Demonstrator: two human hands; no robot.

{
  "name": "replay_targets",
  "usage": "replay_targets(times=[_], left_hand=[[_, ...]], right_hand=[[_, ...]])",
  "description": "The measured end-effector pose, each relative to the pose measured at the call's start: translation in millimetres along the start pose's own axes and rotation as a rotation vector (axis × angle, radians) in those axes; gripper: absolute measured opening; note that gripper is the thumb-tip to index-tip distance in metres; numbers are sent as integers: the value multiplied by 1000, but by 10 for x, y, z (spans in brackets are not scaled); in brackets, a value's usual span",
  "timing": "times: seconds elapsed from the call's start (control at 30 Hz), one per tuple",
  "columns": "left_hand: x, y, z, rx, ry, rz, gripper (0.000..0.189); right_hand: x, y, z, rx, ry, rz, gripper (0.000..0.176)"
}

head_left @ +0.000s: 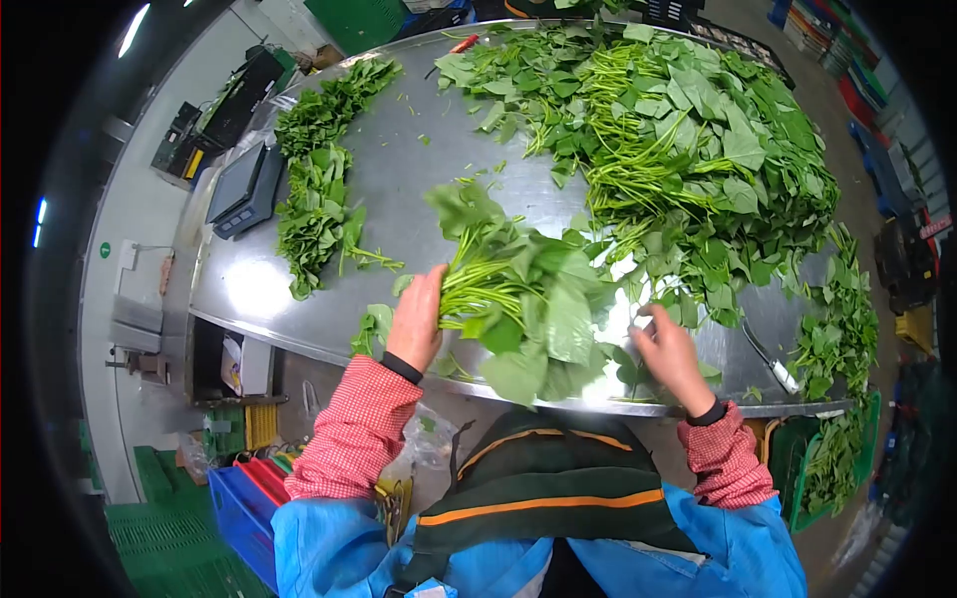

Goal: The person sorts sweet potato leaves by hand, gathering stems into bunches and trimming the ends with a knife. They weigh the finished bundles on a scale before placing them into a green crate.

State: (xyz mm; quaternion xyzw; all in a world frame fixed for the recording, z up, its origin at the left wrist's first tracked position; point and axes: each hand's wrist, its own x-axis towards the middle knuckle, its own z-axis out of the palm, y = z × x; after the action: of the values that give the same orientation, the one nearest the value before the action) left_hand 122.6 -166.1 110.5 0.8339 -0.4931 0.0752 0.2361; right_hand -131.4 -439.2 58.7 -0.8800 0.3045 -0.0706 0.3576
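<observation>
Left hand (417, 317) gripping leafy bunch (513, 289) at stem ends (454, 299), leaves (570, 321) pointing right. Right hand (672, 357) unclenched, just right of leaves.

A row of greens (317, 194) lies at the left of the table (394, 149); a scale (244, 191) sits just left of it; a heap (698, 149) lies right and behind; between row and heap, nearer the front edge, the left hand (413, 324) holds a bunch (528, 284); a knife (785, 377) lies front right.
</observation>
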Motion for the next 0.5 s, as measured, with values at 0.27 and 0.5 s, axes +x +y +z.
replay_targets(times=[0.27,0.5], left_hand=[[24,-364,-303,241,86,112,58],[37,-605,-362,379,10,124,43]], right_hand=[[251,-471,-285,5,125,-166,39],[407,-2357,-315,23,125,-951,91]])
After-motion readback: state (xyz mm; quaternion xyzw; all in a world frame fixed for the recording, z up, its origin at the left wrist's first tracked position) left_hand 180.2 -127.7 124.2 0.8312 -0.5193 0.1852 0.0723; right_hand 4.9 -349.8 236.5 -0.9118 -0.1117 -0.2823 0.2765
